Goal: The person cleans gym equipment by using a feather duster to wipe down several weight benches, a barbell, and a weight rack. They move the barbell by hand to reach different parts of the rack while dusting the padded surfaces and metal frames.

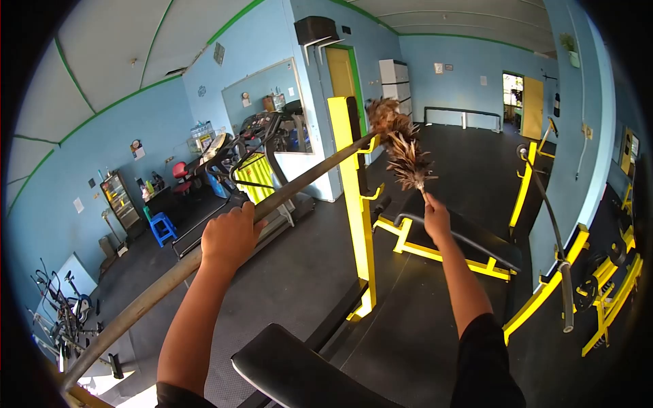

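Note:
My left hand [230,236] is wrapped over a long metal barbell bar [299,182], which slants from the lower left up to a yellow rack post [355,224]. In my right hand [436,216] is the handle of a brown feather duster [408,160], its feathers pointing up and away from me. The duster's upper feathers are beside the top of the post, close to the bar's far end, and overlap that end in this view. Yellow hooks [373,193] stick out from the post's right side.
A black padded bench [299,370] stands right below me, and another bench [462,234] with a yellow frame lies beyond the post. Treadmills [255,156] stand at the left, with a blue stool [162,227] near them. Yellow weight racks [609,296] line the right side.

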`<action>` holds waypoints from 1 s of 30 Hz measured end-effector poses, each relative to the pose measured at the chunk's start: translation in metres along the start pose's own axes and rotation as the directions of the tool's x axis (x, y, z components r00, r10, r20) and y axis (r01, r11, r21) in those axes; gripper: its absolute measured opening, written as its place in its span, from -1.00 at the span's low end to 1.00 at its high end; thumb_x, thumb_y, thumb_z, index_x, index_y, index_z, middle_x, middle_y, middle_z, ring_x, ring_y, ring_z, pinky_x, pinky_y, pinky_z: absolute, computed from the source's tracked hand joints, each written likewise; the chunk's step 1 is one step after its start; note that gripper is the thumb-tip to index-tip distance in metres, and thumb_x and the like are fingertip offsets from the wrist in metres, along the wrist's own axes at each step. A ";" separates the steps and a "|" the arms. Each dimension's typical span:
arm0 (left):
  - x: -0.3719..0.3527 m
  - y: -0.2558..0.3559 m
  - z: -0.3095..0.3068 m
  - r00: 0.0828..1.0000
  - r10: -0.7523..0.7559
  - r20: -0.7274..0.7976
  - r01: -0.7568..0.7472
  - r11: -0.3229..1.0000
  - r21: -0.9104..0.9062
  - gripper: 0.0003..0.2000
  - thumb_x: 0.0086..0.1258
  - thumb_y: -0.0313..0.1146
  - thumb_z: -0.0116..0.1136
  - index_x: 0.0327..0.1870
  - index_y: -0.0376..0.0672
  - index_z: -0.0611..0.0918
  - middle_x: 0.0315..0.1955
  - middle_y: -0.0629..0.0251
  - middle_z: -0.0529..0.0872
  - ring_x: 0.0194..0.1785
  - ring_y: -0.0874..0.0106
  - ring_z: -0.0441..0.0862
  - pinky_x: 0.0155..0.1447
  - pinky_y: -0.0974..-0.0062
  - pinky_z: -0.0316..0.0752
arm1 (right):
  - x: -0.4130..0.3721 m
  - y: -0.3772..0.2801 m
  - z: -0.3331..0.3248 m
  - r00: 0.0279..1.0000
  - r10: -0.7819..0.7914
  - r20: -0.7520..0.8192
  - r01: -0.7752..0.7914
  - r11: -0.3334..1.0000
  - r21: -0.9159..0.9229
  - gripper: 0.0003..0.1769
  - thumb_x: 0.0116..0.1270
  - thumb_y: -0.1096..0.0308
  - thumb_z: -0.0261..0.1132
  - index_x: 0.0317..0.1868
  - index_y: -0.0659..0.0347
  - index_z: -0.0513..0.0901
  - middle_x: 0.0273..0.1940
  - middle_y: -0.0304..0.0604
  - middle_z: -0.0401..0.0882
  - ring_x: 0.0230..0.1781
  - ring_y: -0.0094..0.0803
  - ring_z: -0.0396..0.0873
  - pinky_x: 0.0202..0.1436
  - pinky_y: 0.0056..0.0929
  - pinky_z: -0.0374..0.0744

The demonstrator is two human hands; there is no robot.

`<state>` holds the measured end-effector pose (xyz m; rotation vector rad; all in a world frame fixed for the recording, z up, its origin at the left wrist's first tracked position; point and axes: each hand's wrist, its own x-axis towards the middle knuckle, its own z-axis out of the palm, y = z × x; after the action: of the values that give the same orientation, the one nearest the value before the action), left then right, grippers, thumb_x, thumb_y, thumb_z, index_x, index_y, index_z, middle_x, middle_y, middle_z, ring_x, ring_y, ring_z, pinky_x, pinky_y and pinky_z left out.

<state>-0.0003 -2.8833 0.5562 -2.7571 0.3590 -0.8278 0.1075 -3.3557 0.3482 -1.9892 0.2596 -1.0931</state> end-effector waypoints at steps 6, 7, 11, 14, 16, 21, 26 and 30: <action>-0.001 0.003 -0.002 0.999 0.019 -0.041 -0.016 0.998 0.058 -0.59 0.43 0.01 0.16 0.03 -0.14 0.53 -0.33 0.21 0.72 -0.35 0.18 0.74 -0.29 0.26 0.64 | 0.067 -0.005 0.026 0.994 0.097 -0.045 -0.107 0.931 -0.348 -0.58 0.45 0.40 0.03 0.26 0.16 0.57 0.01 0.18 0.66 0.08 0.10 0.61 0.12 -0.08 0.59; -0.001 0.004 -0.001 0.999 0.015 -0.035 -0.013 0.998 0.069 -0.59 0.43 0.01 0.16 0.03 -0.14 0.53 -0.33 0.21 0.72 -0.35 0.18 0.74 -0.29 0.26 0.64 | 0.073 -0.005 0.030 0.990 0.132 -0.055 -0.143 0.914 -0.380 -0.58 0.46 0.41 0.02 0.27 0.16 0.57 0.02 0.16 0.66 0.08 0.08 0.60 0.11 -0.10 0.59; 0.000 0.007 -0.004 0.999 0.001 -0.043 0.003 0.995 0.097 -0.58 0.43 0.00 0.17 0.08 -0.14 0.53 -0.34 0.25 0.72 -0.33 0.21 0.74 -0.29 0.27 0.64 | 0.102 0.028 0.045 0.955 0.292 0.050 -0.241 0.862 -0.445 -0.59 0.47 0.40 0.04 0.26 0.15 0.58 0.05 0.14 0.65 0.10 0.06 0.60 0.12 -0.12 0.60; -0.002 0.007 -0.006 1.000 -0.010 -0.024 0.012 0.995 0.094 -0.57 0.43 0.00 0.16 0.11 -0.13 0.53 -0.32 0.25 0.72 -0.31 0.21 0.74 -0.28 0.28 0.64 | 0.094 0.037 0.048 0.997 0.047 -0.054 -0.059 0.969 -0.240 -0.64 0.47 0.34 0.13 0.21 0.12 0.64 0.08 0.11 0.65 0.09 0.03 0.62 0.12 -0.15 0.60; -0.001 0.007 -0.005 1.000 -0.020 -0.018 0.022 0.996 0.083 -0.57 0.43 0.00 0.16 0.11 -0.13 0.53 -0.31 0.25 0.72 -0.30 0.22 0.74 -0.27 0.29 0.64 | 0.080 0.034 0.044 1.000 -0.022 0.008 0.023 0.970 -0.240 -0.65 0.47 0.34 0.13 0.20 0.11 0.64 0.06 0.11 0.66 0.07 0.04 0.62 0.12 -0.15 0.60; -0.002 0.007 -0.005 1.000 -0.017 -0.022 0.018 0.996 0.088 -0.57 0.44 0.01 0.15 0.10 -0.13 0.53 -0.33 0.27 0.69 -0.33 0.21 0.73 -0.28 0.28 0.63 | 0.026 0.049 0.049 0.990 0.046 -0.133 -0.076 0.970 -0.230 -0.66 0.47 0.30 0.16 0.19 0.10 0.65 0.01 0.12 0.68 0.05 0.08 0.62 0.11 -0.13 0.60; -0.003 0.006 -0.003 0.998 -0.007 -0.064 0.013 0.997 0.081 -0.60 0.43 0.00 0.15 0.05 -0.13 0.53 -0.33 0.27 0.69 -0.34 0.21 0.73 -0.30 0.27 0.63 | -0.085 0.056 0.044 0.979 -0.015 -0.205 0.003 0.998 -0.059 -0.65 0.52 0.41 0.07 0.22 0.23 0.61 0.06 0.17 0.66 0.08 0.04 0.63 0.11 -0.17 0.59; -0.002 0.001 0.006 0.998 -0.004 -0.060 0.009 0.997 0.072 -0.63 0.43 -0.01 0.16 -0.01 -0.12 0.53 -0.34 0.27 0.69 -0.34 0.23 0.74 -0.30 0.28 0.63 | -0.225 0.055 0.023 0.992 -0.110 -0.060 0.096 0.976 -0.196 -0.55 0.48 0.47 0.10 0.36 0.12 0.51 -0.12 0.14 0.67 -0.14 0.05 0.64 -0.05 -0.13 0.58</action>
<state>0.0012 -2.8824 0.5502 -2.6734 0.3250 -0.9085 0.0010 -3.2591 0.1648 -2.1583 0.3126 -1.2458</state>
